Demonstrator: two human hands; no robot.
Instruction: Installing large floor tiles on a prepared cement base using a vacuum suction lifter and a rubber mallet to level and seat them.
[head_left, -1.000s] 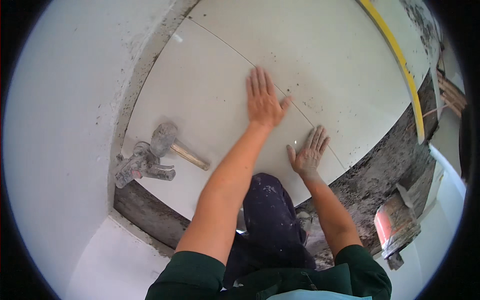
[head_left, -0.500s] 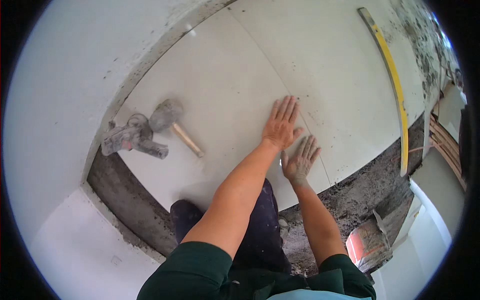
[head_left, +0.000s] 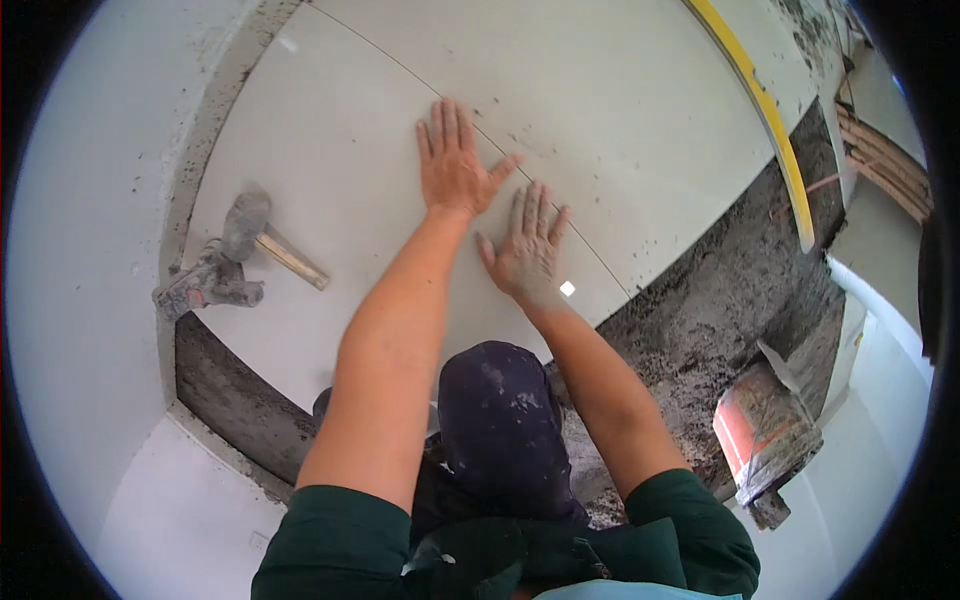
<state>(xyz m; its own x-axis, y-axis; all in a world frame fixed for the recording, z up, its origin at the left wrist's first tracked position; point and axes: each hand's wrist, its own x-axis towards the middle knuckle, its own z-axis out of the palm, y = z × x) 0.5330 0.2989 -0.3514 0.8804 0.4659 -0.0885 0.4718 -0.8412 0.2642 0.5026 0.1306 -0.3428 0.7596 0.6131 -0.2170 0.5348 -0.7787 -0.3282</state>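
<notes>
Two large pale floor tiles lie side by side, the nearer tile (head_left: 340, 170) and the farther tile (head_left: 620, 130), with a thin straight joint between them. My left hand (head_left: 457, 165) is laid on the nearer tile with its fingers stretched out, their tips by the joint and the thumb reaching across it. Closer to me, my right hand (head_left: 528, 245), dusted grey, rests on the same tile with fingers spread and tips at the joint. Neither hand holds anything. A mallet (head_left: 290, 260) with a grey head and wooden handle lies left of them, against a dusty grey power tool (head_left: 205, 287).
A yellow level (head_left: 755, 95) lies across the farther tile and overhangs its right edge. Rough grey mortar (head_left: 700, 270) borders the tiles at right. A dirty red-and-grey container (head_left: 765, 425) stands at lower right. A white wall (head_left: 100, 200) bounds the left.
Both hands have moved forward and left along the joint, staying flat on the tile. The view has shifted, and my knee shows more fully between my arms.
</notes>
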